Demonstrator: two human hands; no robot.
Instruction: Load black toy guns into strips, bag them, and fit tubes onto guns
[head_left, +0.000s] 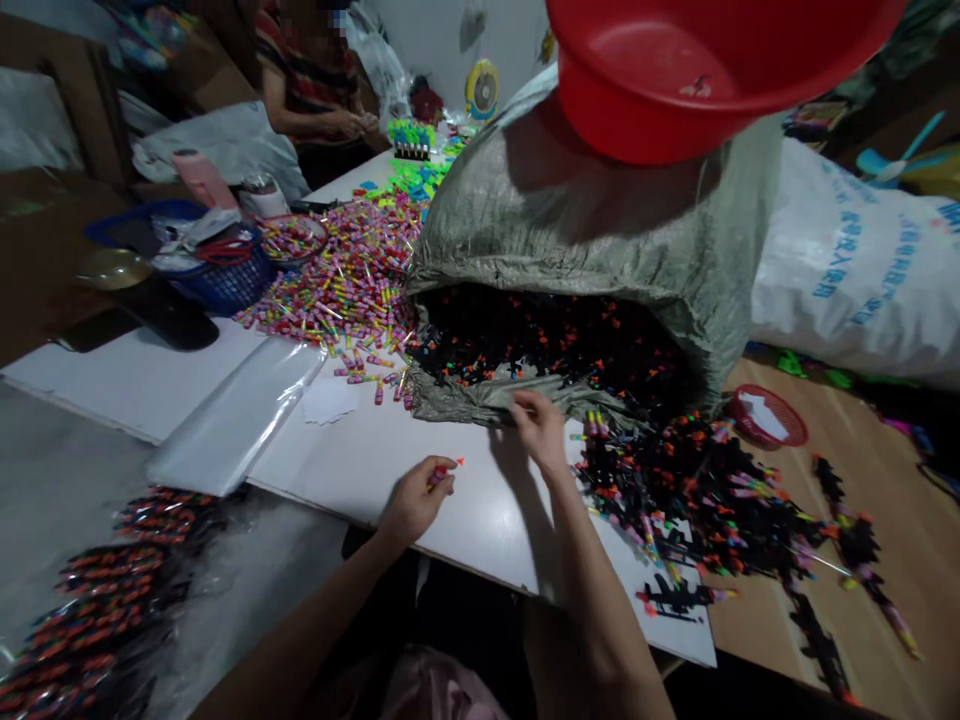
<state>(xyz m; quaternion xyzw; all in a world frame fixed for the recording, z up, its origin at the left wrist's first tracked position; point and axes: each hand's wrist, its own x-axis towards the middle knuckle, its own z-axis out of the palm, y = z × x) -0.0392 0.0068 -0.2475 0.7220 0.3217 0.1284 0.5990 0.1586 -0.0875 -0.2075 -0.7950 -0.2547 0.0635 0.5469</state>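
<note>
My left hand (418, 500) is closed around a small pink candy tube (437, 476), low over the white table. Just beyond its fingertips lies a tiny orange piece (460, 461). My right hand (540, 432) hovers at the lip of a grey-green woven sack (600, 215), fingers bent and a little apart, with nothing visible in them. Inside the sack mouth is a mass of black toy guns (555, 335) with orange and coloured bits. To the right of my right forearm spreads a pile of black toy guns (697, 490), some with candy tubes attached.
A heap of candy tubes (345, 270) covers the table's left back. A clear plastic sheet (240, 415) hangs over the front edge. A red basin (637, 130) rests on the sack. Nearby are a blue basket (232, 280), a dark bottle (161, 305) and another person (315, 100).
</note>
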